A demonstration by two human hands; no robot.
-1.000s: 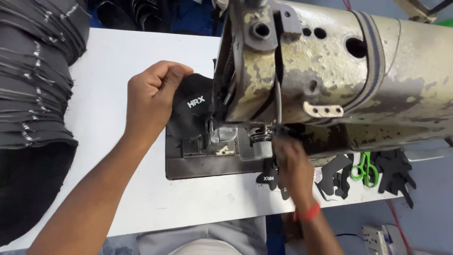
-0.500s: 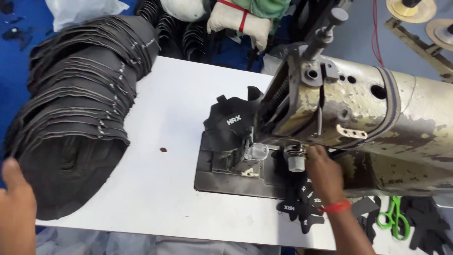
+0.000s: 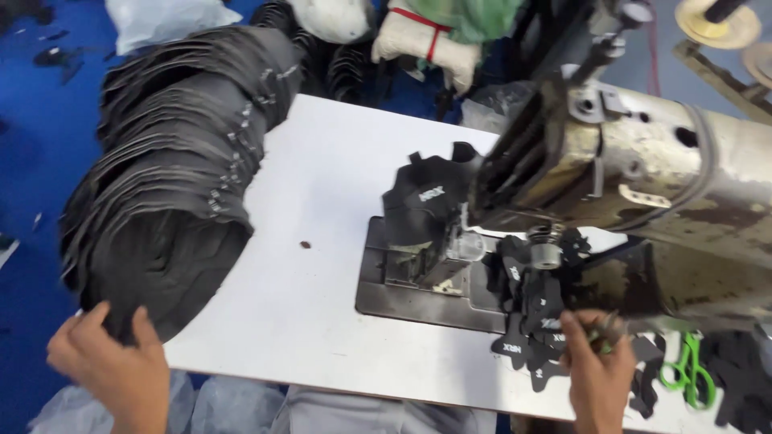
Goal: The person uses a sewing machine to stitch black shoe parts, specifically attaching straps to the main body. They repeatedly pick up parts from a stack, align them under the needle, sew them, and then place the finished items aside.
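1. The stack of black fabric pieces (image 3: 173,201) is a long, curved roll of many nested dark layers. It lies on its side at the left edge of the white worktop (image 3: 322,321), overhanging it, its open end facing the near-left corner.
2. The small black cut pieces (image 3: 535,321) are flat, irregular shapes with white printed marks. They lie fanned and overlapping on the worktop's near right part, just in front of the sewing machine.
3. The black cap piece (image 3: 426,209) sits bunched up under the machine's head, a white mark facing up.
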